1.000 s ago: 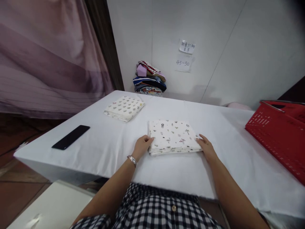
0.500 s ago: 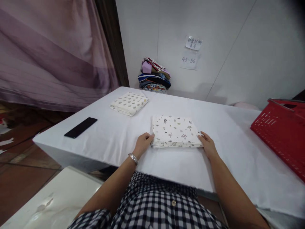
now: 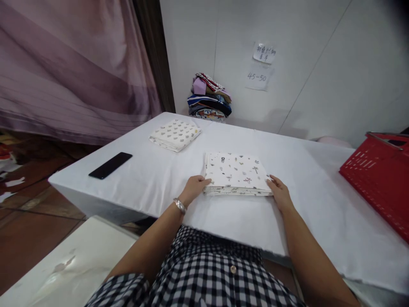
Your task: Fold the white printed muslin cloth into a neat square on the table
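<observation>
A white cloth (image 3: 234, 172) printed with small plants and palm trees lies folded in several layers near the table's front edge. My left hand (image 3: 194, 187) grips its near left corner, the thumb on top and the fingers partly hidden at the side. At the near right corner, my right hand (image 3: 280, 191) pinches the layers between thumb and fingers. Farther back to the left rests another folded white cloth (image 3: 175, 134) with a grey and yellow print, which neither hand touches.
The table (image 3: 313, 200) has a white cover. A black phone (image 3: 110, 165) lies at its left side, and a red plastic basket (image 3: 377, 175) stands at the right. Behind the far edge is a stack of folded fabrics (image 3: 209, 99) against the wall. Paper notes (image 3: 258, 77) hang there.
My left thumb has moved slightly inward onto the top of the folded cloth. My right hand keeps its place at the other corner. The whole view has shifted a little.
</observation>
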Tool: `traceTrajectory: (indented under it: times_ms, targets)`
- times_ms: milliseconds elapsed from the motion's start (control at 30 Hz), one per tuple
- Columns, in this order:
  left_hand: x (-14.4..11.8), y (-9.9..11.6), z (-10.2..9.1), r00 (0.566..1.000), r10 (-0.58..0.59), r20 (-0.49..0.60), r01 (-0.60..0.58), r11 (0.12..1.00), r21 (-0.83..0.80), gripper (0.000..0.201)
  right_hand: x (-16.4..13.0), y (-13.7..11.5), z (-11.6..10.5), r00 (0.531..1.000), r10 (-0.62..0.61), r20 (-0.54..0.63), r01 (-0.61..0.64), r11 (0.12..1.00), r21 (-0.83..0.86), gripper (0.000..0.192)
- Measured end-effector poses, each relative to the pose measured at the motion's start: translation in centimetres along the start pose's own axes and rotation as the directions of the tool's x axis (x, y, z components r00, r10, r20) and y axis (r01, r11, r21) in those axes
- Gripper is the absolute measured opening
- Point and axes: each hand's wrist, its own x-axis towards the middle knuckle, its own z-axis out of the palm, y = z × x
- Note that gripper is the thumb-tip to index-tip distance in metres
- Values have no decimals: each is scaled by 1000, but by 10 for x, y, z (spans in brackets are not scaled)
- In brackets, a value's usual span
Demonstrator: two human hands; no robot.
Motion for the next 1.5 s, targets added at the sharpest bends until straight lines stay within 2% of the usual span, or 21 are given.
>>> traceTrajectory:
  times_ms: [167,300,500,700,900,1267,1500]
  targets:
    - [0,-9,1,999,12,-40,-7,991,133,34,-1,-2,1,1000,7,-1,-7,1000,15,61]
    - [1,-8,2,998,-6,-70,18,984,180,29,-1,-3,1,1000,3,3,-3,1000,10,59]
    - [6,-7,1,997,-25,-72,36,987,154,28,2,2,-1,1000,-4,13,4,1000,4,56]
    - [8,-9,2,999,-38,-21,40,994,105,30,6,7,-2,999,-31,27,30,999,35,55]
    - [10,-9,0,996,-39,-81,52,983,177,31,7,8,-2,1000,-9,26,7,998,58,52]
    - [12,-9,-2,999,-18,-48,29,970,241,30,7,8,-1,999,-22,24,21,997,75,49]
    - [10,-6,-1,999,-27,-18,30,983,182,30,4,4,0,1000,-21,22,19,997,73,48]
